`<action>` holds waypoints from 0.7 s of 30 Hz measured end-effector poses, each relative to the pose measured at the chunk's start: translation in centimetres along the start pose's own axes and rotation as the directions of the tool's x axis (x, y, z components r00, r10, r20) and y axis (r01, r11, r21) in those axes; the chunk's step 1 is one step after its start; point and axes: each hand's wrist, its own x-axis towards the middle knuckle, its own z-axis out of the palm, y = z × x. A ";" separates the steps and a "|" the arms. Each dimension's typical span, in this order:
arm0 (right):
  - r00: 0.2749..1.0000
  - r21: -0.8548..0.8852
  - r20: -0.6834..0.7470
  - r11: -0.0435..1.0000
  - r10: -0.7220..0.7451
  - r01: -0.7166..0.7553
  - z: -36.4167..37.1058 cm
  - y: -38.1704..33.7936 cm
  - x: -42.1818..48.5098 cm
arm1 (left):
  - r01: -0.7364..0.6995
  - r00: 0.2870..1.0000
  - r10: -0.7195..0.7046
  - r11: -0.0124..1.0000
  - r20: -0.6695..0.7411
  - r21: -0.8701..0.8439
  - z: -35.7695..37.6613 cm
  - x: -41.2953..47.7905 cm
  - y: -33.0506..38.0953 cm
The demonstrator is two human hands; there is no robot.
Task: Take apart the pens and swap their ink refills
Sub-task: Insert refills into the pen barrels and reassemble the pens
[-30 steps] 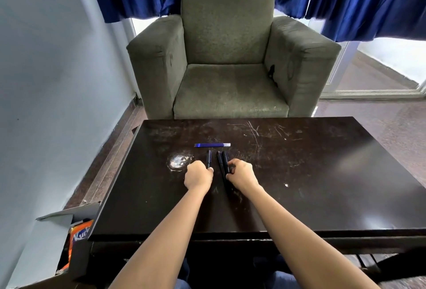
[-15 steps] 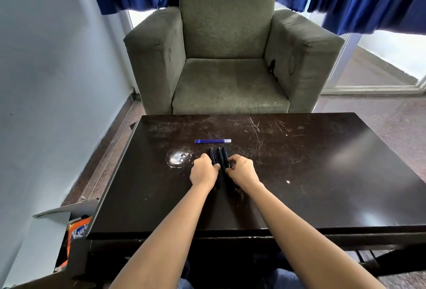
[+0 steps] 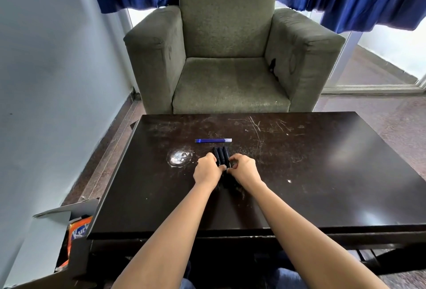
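On the desk (image 3: 322,185) the hands have drawn together. A second ago one pen lay by the left hand (image 3: 206,171) and two by the right hand (image 3: 244,170), apart. Now both hands squeeze the black pens (image 3: 220,156) into one tight bundle lying flat on the desk. Each hand's fingers curl against its own side of the bundle, and the right hand pinches it with thumb and forefinger. This looks like gathering before a barrel is twisted open. Whether the barrels hold refills I cannot tell.

Well beyond the pens stands a green armchair (image 3: 230,58). Far to their left, off the desk, is a cardboard box (image 3: 76,210). Just left of the pens is a pale smudge (image 3: 179,157). Just beyond them, apart from them, blue refills (image 3: 213,140) lie crosswise. Nothing blocks either hand.
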 end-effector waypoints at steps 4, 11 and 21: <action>1.000 0.032 -0.011 0.999 -0.007 0.008 0.2 -0.1 -0.3 | 0.002 1.000 -0.002 0.999 0.009 0.037 -0.1 0.0 0.1; 1.000 0.067 -0.019 0.998 0.003 -0.002 1.3 -0.7 -0.6 | 0.002 1.000 -0.004 0.998 0.025 0.068 -0.8 0.2 -0.4; 1.000 0.051 -0.001 0.999 0.006 -0.006 1.5 -0.9 -0.4 | -0.016 1.000 0.013 0.992 0.028 0.125 -1.5 0.3 -0.9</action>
